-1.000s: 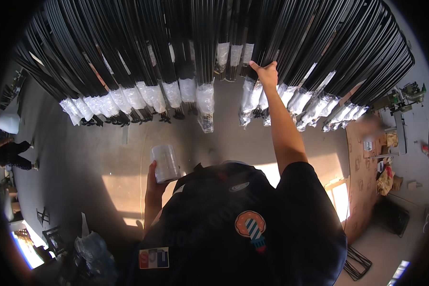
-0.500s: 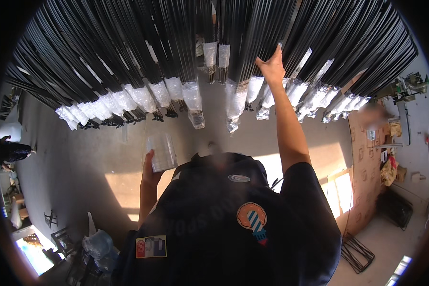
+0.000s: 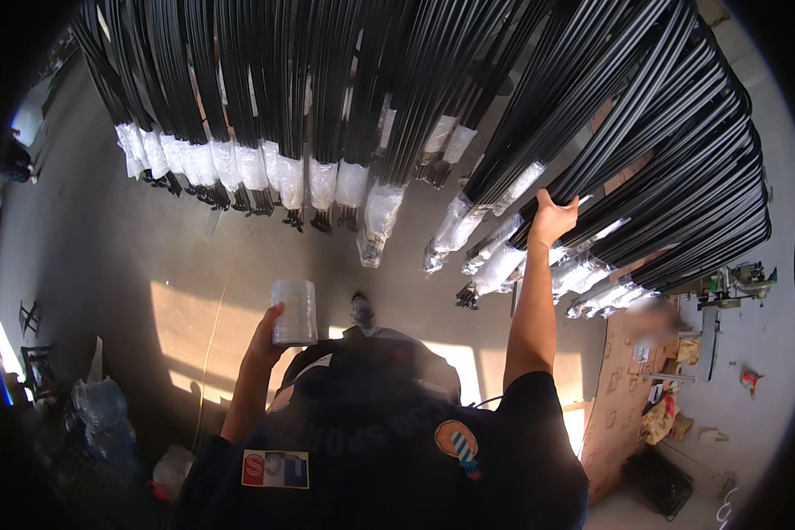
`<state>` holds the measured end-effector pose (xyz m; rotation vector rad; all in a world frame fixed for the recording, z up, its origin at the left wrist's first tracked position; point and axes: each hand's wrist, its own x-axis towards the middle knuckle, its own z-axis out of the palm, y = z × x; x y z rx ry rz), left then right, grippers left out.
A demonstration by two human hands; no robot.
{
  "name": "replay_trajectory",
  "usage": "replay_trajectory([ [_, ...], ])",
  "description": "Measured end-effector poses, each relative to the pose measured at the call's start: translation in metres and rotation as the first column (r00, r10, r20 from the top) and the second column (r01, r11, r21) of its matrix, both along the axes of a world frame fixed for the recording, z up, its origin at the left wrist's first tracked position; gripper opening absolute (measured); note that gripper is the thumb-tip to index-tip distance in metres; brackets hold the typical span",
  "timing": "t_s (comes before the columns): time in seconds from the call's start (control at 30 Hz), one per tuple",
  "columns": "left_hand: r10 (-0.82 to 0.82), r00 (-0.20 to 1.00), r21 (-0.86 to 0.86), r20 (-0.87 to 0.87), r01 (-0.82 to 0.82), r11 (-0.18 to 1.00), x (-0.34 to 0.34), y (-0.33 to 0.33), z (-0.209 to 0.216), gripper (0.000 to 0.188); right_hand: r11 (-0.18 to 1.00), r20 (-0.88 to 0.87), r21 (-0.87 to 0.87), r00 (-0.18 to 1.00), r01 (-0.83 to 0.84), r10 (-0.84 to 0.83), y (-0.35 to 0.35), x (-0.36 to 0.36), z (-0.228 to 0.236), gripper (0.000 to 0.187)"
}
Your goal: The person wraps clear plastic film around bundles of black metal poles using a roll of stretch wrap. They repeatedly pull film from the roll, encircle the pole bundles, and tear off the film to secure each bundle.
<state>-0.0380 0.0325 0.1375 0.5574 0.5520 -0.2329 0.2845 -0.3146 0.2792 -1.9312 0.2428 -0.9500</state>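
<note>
My left hand is closed round a roll of clear plastic film, held upright low in front of my body. Out to the right, my right hand grips a bundle of long thin black tubes among the hanging rows. Its thumb and fingers are wrapped round the tubes, near the ends. Just below that hand, white plastic wrapping covers the lower ends of neighbouring tubes. More wrapped ends hang in a row to the left.
Rows of black tubes fill the far side. A patterned brown board stands at the right, near a bench with tools. Clear plastic bags lie at lower left, and a dark crate sits at lower right.
My right hand has come nearer and lower, closing on a bundle of tubes. The view has turned to the right. The film roll stays in my left hand, now more upright.
</note>
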Motion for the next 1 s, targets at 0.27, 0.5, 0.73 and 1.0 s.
replay_trajectory([
  [0.27,-0.017,1.0,0.104,-0.007,0.017,0.994,0.001,0.004,0.016,0.055,0.996,0.041,0.007,0.995,-0.087,0.086,-0.006,0.008,0.054,0.026],
  [0.5,-0.042,0.999,0.161,-0.018,0.044,0.986,0.027,-0.005,0.03,0.056,0.983,0.043,0.094,0.987,-0.155,0.152,0.004,0.026,0.081,0.037],
  [0.73,-0.564,0.782,0.739,0.266,0.211,0.64,0.149,-0.069,0.081,0.079,0.989,0.013,0.015,0.989,-0.148,0.148,0.001,0.023,0.025,0.038],
  [1.0,-0.533,0.788,0.74,0.307,0.155,0.655,0.251,-0.1,0.094,0.094,0.854,0.112,-0.502,0.989,0.136,-0.092,0.022,-0.044,0.015,0.052],
])
